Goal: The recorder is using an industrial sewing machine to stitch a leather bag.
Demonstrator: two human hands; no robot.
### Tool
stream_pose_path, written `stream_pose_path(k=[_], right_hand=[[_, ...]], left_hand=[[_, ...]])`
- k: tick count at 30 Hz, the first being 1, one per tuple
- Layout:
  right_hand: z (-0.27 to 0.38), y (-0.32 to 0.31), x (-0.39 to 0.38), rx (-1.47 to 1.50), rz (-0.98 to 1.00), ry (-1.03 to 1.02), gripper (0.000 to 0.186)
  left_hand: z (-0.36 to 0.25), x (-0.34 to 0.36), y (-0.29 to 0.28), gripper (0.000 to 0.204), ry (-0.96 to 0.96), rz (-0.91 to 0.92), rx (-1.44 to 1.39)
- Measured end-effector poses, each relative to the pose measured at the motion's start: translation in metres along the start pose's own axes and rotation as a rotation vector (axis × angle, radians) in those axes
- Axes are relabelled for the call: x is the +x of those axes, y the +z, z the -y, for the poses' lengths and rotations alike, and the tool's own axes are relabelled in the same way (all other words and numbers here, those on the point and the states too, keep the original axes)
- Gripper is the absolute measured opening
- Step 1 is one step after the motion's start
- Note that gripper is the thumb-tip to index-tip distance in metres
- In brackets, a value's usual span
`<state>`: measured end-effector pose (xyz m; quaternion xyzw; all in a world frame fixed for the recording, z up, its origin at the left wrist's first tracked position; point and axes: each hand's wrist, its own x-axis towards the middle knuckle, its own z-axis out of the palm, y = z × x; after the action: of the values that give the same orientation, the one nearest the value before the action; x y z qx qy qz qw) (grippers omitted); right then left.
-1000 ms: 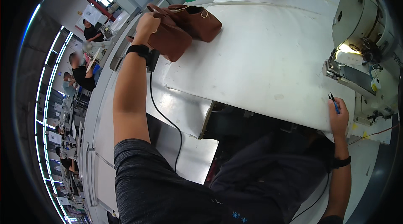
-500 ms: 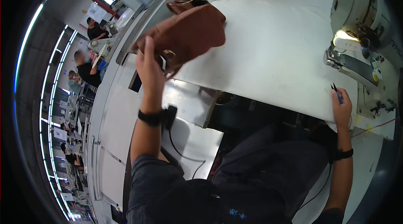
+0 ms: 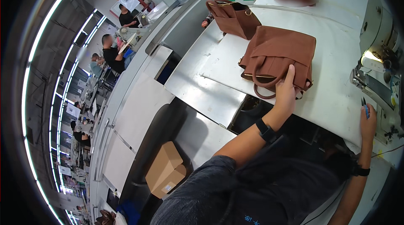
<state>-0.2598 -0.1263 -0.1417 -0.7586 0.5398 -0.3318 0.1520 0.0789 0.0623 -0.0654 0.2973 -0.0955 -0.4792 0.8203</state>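
Evidently, left hand, grip pinching brown handbag, right hand, grip curled round blue snips.

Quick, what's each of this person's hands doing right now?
Left hand: closed on the edge of a brown bag lying on the worktable.
Right hand: closed, holding small blue-handled snips.

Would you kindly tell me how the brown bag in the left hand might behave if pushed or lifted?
The brown bag seems unlikely to roll, as it lies on a broad face. It probably holds its shape, given its squarish outline. The looped handles show rounded curves, so may be springy.
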Motion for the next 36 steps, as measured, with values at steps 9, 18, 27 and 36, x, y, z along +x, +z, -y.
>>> stream_pose_path(k=[9, 18, 27, 36], right_hand=[[0.095, -0.006, -0.075, 0.241, -0.003, -0.127, 0.031], [0.199, 0.036, -0.144, 1.218, 0.705, 0.129, 0.033], [0.239, 0.060, -0.112, 1.753, 0.573, 0.508, 0.056], [0.235, 0.065, -0.104, 2.090, 0.304, 0.889, 0.041]], left_hand=[[-0.005, -0.013, 0.006, 0.062, -0.173, -0.110, -0.254], [0.004, -0.028, 0.015, 0.061, -0.100, 0.052, -0.144], [0.014, -0.043, 0.032, 0.064, -0.114, 0.111, -0.429], [0.017, -0.034, 0.023, 0.055, -0.163, 0.166, -0.306]])
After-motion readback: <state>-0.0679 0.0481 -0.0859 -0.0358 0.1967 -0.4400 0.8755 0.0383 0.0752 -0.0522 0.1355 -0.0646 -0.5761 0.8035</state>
